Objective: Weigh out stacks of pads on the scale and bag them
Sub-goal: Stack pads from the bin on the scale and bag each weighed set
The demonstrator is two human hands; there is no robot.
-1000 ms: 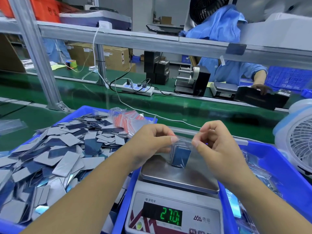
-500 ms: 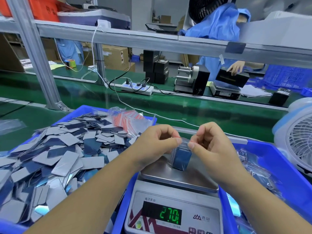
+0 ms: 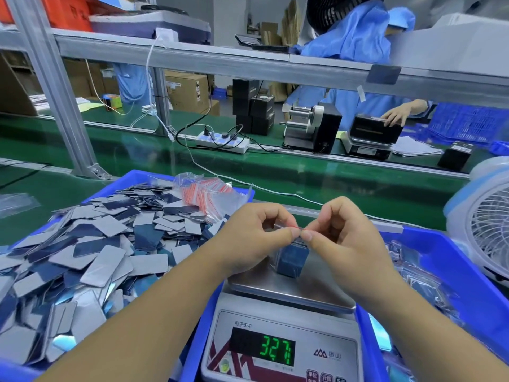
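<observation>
The left bin [image 3: 137, 179] is heaped with loose pads [image 3: 93, 260] and a bundle of empty red-strip bags [image 3: 209, 193] at its far edge; the right bin [image 3: 451, 260] holds what look like filled bags, though blur makes that hard to confirm. Between them sits the scale [image 3: 283, 321], its pan bearing one clear bag [image 3: 290, 257] with a blue stack inside, standing on end. The left hand [image 3: 256, 238] and right hand [image 3: 344, 238] meet above it, thumb and forefinger of each pinched on the bag's red zip strip. The step looks like sealing. To do it well, probably keep both pinches level on the strip and press along its whole length, without pushing down on the pan.
</observation>
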